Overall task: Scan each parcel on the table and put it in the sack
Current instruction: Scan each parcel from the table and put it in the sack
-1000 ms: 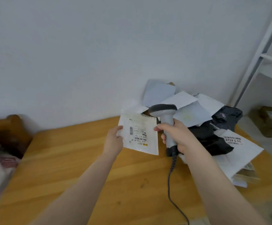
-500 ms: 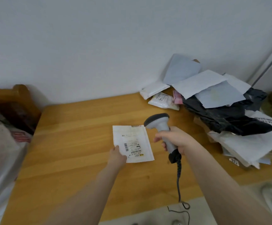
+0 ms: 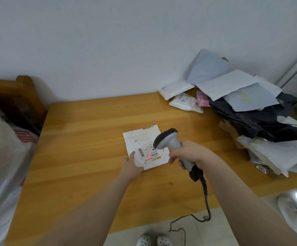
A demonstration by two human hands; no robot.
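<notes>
A flat white parcel (image 3: pixel 140 139) with a printed label lies on the wooden table (image 3: pixel 84 139) near its middle. My left hand (image 3: pixel 131 163) holds the parcel's near left corner, thumb on top. My right hand (image 3: pixel 188 155) grips a grey barcode scanner (image 3: pixel 169 142) just right of the parcel, its head angled down at the label. A red scan light shows on the label's barcode. A pile of white, grey and black parcels (image 3: pixel 250 107) fills the table's right side. The white sack (image 3: pixel 0 166) stands at the table's left edge.
A wooden chair back (image 3: pixel 20 93) stands behind the sack at the far left. The scanner's black cable (image 3: pixel 206 197) hangs over the table's front edge to the tiled floor. My shoes (image 3: pixel 153 240) show below. A wall runs along the table's back.
The parcel went from held up in the air to lying flat on the table. The scanner has tipped down over it, and a red light now shows on the barcode.
</notes>
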